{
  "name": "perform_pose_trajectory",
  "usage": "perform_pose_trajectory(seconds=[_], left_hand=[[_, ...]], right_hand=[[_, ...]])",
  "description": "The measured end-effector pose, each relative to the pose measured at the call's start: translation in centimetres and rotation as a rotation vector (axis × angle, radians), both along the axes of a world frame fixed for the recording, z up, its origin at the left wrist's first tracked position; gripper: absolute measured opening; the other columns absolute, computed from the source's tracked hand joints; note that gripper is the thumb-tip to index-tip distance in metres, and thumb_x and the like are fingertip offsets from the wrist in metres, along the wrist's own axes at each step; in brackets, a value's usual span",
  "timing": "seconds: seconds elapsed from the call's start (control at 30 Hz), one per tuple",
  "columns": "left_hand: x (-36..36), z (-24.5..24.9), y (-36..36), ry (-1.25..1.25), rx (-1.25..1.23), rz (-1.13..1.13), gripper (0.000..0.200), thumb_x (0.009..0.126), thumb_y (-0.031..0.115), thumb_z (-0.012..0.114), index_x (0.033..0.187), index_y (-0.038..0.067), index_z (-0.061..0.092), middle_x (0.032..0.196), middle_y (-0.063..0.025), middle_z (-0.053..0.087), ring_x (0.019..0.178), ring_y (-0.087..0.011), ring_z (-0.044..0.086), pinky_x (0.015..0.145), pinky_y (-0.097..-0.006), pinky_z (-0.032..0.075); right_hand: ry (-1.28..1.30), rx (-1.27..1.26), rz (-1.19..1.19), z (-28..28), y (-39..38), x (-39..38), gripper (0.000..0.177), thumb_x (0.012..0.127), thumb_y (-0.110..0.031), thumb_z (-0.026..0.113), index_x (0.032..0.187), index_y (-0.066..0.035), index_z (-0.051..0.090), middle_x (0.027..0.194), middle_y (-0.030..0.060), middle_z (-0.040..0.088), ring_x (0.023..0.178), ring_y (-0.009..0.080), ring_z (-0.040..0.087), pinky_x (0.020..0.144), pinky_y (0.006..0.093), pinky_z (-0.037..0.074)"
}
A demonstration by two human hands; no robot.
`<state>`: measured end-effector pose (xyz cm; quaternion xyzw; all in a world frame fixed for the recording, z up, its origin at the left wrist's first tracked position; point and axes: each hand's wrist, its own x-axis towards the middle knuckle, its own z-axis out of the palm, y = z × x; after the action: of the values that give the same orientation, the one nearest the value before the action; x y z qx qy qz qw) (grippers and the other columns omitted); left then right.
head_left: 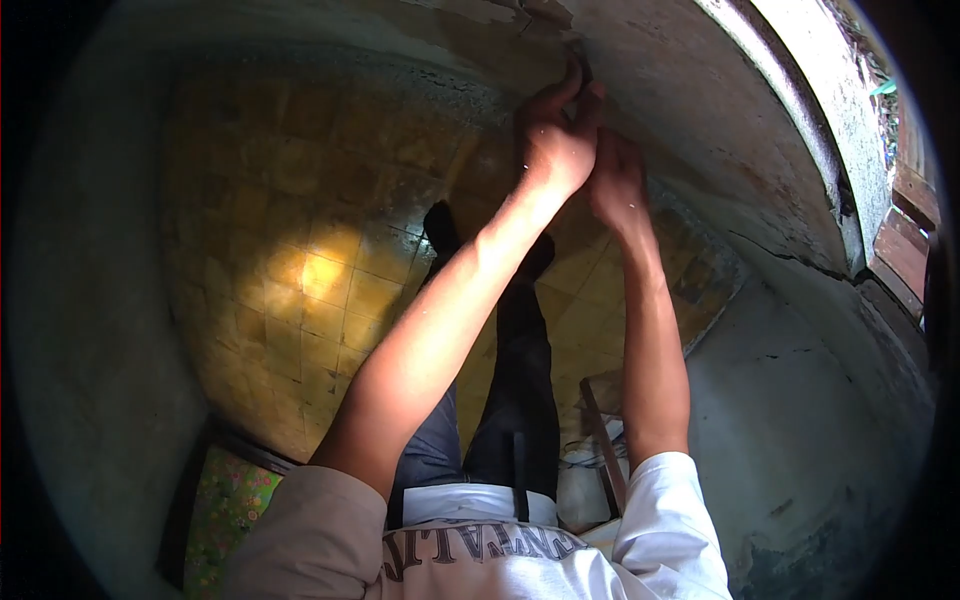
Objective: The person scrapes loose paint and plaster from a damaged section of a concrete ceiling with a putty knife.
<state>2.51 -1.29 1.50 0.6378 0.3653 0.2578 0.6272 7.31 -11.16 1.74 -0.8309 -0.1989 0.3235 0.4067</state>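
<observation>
Both my arms reach up and forward to the peeling wall [680, 80]. My left hand [560, 145] is closed near the wall, its thumb and forefinger drawn together towards the surface. Whatever is between those fingertips is too dark and small to make out. Just right of it and slightly lower, my right hand [617, 185] is closed too, in shade and close beside the left wrist. Its fingertips are partly hidden, and I cannot make out what they hold. A patch of flaking paint [545, 15] is above the left fingertips.
A yellow tiled floor [325, 275] lies below, around my legs [515, 370]. At the right is a sunlit ledge [790, 90], with a crack in the wall under it. A wooden piece [603, 440] leans by my right side; a floral cloth [225, 500] lies at lower left.
</observation>
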Motion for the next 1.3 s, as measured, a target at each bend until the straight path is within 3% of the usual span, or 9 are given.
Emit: perform_pose_trajectory(seconds=[0.23, 0.33, 0.53, 0.73, 0.83, 0.97, 1.07, 1.17, 1.3], left_hand=[[0.2, 0.1, 0.3, 0.042, -0.004, 0.023, 0.039, 0.095, 0.018, 0.059, 0.130, 0.001, 0.055, 0.074, -0.0043, 0.066, 0.069, -0.0053, 0.055, 0.065, -0.0229, 0.047], [0.1, 0.5, -0.2, 0.033, -0.049, 0.003, 0.038, 0.095, 0.018, 0.059, 0.129, 0.001, 0.056, 0.074, -0.0053, 0.067, 0.069, -0.0058, 0.056, 0.064, -0.0238, 0.048], [0.5, 0.6, 0.3, 0.042, -0.050, 0.012, 0.038, 0.095, 0.019, 0.059, 0.128, 0.001, 0.057, 0.073, -0.0059, 0.067, 0.069, -0.0068, 0.056, 0.065, -0.0245, 0.048], [0.4, 1.1, -0.5, -0.011, -0.043, 0.061, 0.027, 0.095, 0.018, 0.058, 0.113, -0.002, 0.065, 0.074, -0.0052, 0.067, 0.069, -0.0065, 0.056, 0.063, -0.0241, 0.047], [0.7, 0.7, 0.5, -0.009, -0.022, 0.021, 0.039, 0.093, 0.019, 0.061, 0.130, 0.006, 0.057, 0.060, -0.0067, 0.061, 0.056, -0.0077, 0.053, 0.054, -0.0273, 0.045], [0.0, 0.7, 0.0, -0.013, -0.123, 0.047, 0.020, 0.095, 0.015, 0.058, 0.097, -0.002, 0.067, 0.074, -0.0040, 0.067, 0.069, -0.0069, 0.056, 0.064, -0.0248, 0.046], [0.2, 2.3, 0.0, 0.035, -0.186, -0.050, 0.021, 0.094, 0.016, 0.059, 0.104, -0.001, 0.067, 0.075, -0.0041, 0.067, 0.069, -0.0073, 0.057, 0.066, -0.0255, 0.047], [0.1, 1.8, 1.2, 0.031, -0.096, -0.080, 0.033, 0.095, 0.018, 0.060, 0.123, 0.001, 0.061, 0.077, -0.0051, 0.068, 0.071, -0.0073, 0.058, 0.067, -0.0249, 0.047], [-0.7, 0.9, 2.3, 0.060, -0.088, -0.114, 0.044, 0.094, 0.020, 0.062, 0.131, -0.001, 0.054, 0.078, -0.0034, 0.067, 0.070, -0.0065, 0.055, 0.065, -0.0229, 0.046]], right_hand=[[-0.108, -0.049, 0.086, 0.8, 1.2, 0.4, 0.041, 0.099, -0.028, 0.037, 0.105, 0.004, 0.061, 0.089, 0.0173, 0.065, 0.081, 0.0187, 0.059, 0.075, 0.0356, 0.047], [0.091, 0.025, -0.019, 2.1, 0.8, 0.1, 0.041, 0.098, -0.029, 0.037, 0.102, 0.003, 0.062, 0.098, 0.0312, 0.062, 0.095, 0.0474, 0.059, 0.080, 0.0486, 0.044], [0.030, -0.089, 0.055, 1.7, 1.4, 1.2, 0.044, 0.098, -0.031, 0.038, 0.104, 0.005, 0.061, 0.101, 0.0324, 0.061, 0.100, 0.0462, 0.059, 0.082, 0.0476, 0.044], [-0.070, -0.003, 0.108, 2.8, 0.6, 1.5, 0.045, 0.098, -0.033, 0.038, 0.102, 0.005, 0.061, 0.100, 0.0343, 0.059, 0.101, 0.0481, 0.057, 0.083, 0.0487, 0.043], [0.059, -0.111, 0.050, 2.9, 1.6, 1.5, 0.045, 0.098, -0.033, 0.038, 0.103, 0.005, 0.061, 0.099, 0.0348, 0.059, 0.099, 0.0487, 0.058, 0.083, 0.0490, 0.043], [-0.088, 0.041, 0.130, 1.7, 0.7, 0.2, 0.044, 0.098, -0.033, 0.039, 0.104, 0.003, 0.062, 0.095, 0.0339, 0.060, 0.096, 0.0465, 0.060, 0.081, 0.0481, 0.044], [0.023, 0.019, 0.124, 2.7, -0.4, 1.3, 0.042, 0.098, -0.032, 0.038, 0.107, 0.001, 0.061, 0.091, 0.0324, 0.061, 0.091, 0.0451, 0.061, 0.079, 0.0480, 0.044], [0.093, -0.116, 0.103, 3.9, 1.3, 1.4, 0.041, 0.098, -0.033, 0.038, 0.109, -0.001, 0.062, 0.089, 0.0311, 0.061, 0.087, 0.0437, 0.061, 0.076, 0.0470, 0.044], [0.055, 0.059, 0.028, 0.6, 1.7, -0.3, 0.044, 0.098, -0.036, 0.041, 0.098, 0.002, 0.063, 0.076, 0.0232, 0.062, 0.070, 0.0325, 0.061, 0.065, 0.0418, 0.044]])
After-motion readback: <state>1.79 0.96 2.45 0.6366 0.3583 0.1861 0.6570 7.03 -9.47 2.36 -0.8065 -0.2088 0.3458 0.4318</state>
